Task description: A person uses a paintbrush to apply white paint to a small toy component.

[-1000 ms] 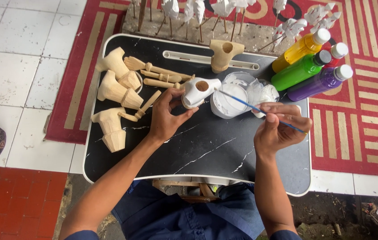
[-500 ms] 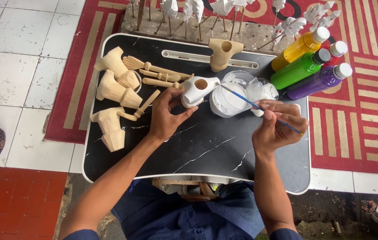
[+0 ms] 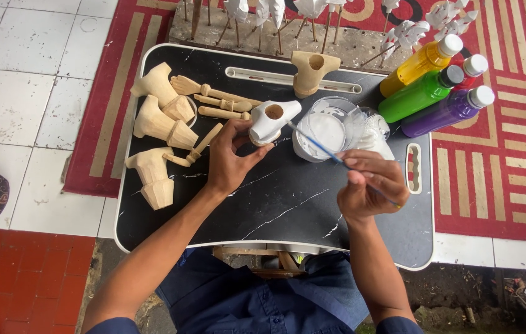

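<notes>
1. Our left hand has its grip closed around one small wooden torso piece, held just above the worktop with the fingertips pinching its lower end.
2. The torso piece is coated white all over, and its neck hole at the top shows bare brown wood; it is tilted towards the right.
3. Our right hand has its grip clenched on one thin paintbrush; its blue handle slants up and left, and its tip lies at or just beside the white piece's shoulder.
4. Beside the brush stands one clear tub of white paint, with a second clear container touching it on the right.
5. Further right lie three bottles in full view, one yellow, one green and one purple, all with white caps; a fourth white cap shows behind them.
6. One unpainted torso piece stands at the back of the worktop.
7. At the left lie three bare wooden body blocks and several carved wooden arms.
8. Behind the worktop, white-painted parts on sticks stand in a row; we cannot count them.
</notes>
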